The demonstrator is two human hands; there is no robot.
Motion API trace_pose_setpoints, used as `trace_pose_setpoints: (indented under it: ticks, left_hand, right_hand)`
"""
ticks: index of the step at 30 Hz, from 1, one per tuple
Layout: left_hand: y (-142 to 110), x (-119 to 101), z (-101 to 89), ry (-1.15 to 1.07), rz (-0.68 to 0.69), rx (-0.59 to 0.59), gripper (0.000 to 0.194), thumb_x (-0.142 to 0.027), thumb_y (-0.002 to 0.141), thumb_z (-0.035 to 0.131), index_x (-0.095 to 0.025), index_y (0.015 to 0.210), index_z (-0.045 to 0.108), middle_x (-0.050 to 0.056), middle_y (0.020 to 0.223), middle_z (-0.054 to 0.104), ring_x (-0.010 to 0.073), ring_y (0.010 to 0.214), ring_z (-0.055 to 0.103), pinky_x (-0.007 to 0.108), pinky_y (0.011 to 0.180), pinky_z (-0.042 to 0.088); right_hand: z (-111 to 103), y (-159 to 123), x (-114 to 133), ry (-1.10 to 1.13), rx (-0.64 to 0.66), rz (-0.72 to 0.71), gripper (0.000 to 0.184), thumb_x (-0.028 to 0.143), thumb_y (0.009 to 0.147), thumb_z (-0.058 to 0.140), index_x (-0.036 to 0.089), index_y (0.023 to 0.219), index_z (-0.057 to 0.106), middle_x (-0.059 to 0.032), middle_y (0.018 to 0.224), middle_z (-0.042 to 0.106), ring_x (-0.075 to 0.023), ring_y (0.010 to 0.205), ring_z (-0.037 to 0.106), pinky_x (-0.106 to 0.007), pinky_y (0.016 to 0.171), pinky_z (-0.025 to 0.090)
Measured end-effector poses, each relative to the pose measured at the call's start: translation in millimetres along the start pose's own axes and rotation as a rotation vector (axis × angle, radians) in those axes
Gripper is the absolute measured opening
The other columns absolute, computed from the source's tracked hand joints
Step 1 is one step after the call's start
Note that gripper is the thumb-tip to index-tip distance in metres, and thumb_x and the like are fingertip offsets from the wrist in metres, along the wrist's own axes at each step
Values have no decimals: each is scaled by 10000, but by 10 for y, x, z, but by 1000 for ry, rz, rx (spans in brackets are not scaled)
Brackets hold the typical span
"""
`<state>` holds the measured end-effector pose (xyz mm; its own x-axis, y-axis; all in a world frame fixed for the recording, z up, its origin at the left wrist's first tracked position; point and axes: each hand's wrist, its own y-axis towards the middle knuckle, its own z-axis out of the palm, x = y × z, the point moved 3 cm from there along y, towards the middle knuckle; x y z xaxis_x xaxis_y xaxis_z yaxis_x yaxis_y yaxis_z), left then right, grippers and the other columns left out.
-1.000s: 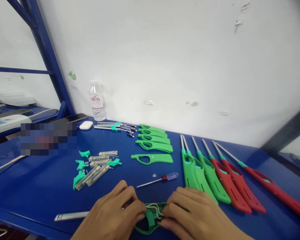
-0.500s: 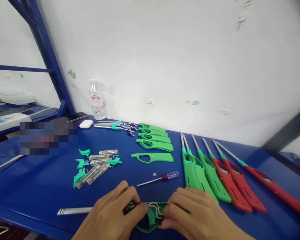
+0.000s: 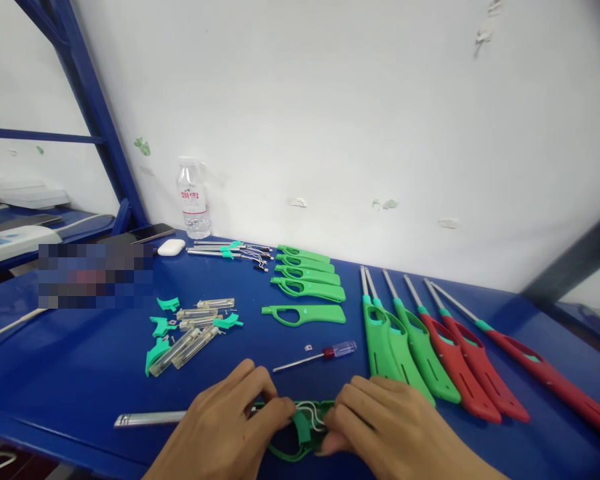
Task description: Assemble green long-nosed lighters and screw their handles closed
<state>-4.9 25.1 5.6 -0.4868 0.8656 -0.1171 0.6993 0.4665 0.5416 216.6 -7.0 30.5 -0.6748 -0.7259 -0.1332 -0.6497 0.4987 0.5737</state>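
My left hand (image 3: 225,427) and my right hand (image 3: 395,430) both pinch a half-open green lighter (image 3: 300,430) at the near edge of the blue table (image 3: 80,373). White wires and a teal trigger show between my fingertips. The lighter's metal tube (image 3: 147,419) sticks out to the left past my left hand. My fingers are curled round the lighter's green shell, and much of the shell is hidden under my hands.
A small screwdriver (image 3: 315,357) lies just beyond my hands. Finished green and red lighters (image 3: 430,353) lie in a row at right. Green shell halves (image 3: 307,283), metal tubes with wires (image 3: 230,251), clear tanks and teal triggers (image 3: 190,330), a water bottle (image 3: 193,199), an earbud case (image 3: 172,247) and a phone (image 3: 150,233) sit farther back.
My fingers shifted slightly on the lighter, and the view rose a little. Nothing else on the table moved.
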Motion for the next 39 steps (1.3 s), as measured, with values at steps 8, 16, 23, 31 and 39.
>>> trace_pose_setpoints:
  ticks: [8,16,23,31,39]
  left_hand:
    - [66,-27,-17,38,-1,-83,363,7,980,457,-247,1035,710,3,863,653,136,669,582,233,720,592]
    - [42,27,25,-19,6,-20,369,-3,1002,423,-231,1100,697,36,941,675,171,766,611,284,763,594]
    - [124,38,-128,-92,9,22,439,14,966,411,-232,1195,694,51,1027,718,176,827,676,258,747,582]
    - [91,40,-129,-77,16,24,461,31,970,384,-239,1183,692,45,1016,710,163,800,677,245,720,580]
    - [75,-48,-143,-58,-15,12,212,-166,1097,501,-229,1117,703,48,1041,697,207,888,663,340,876,610]
  right_hand:
    - [1,9,65,-102,20,-26,527,210,1211,213,228,782,519,46,677,558,-136,572,521,-326,564,344]
    - [-7,44,33,-31,25,10,491,303,1219,290,222,790,515,56,687,564,-111,585,541,-306,551,352]
    - [-4,39,49,-39,37,13,501,333,1217,288,222,799,541,50,689,580,-121,588,541,-314,535,345]
    - [-10,27,47,-46,20,11,478,328,1214,311,224,814,550,49,692,585,-126,587,537,-314,528,340]
    - [16,12,46,-36,25,24,461,332,1216,299,234,851,563,48,710,608,-136,603,559,-319,550,351]
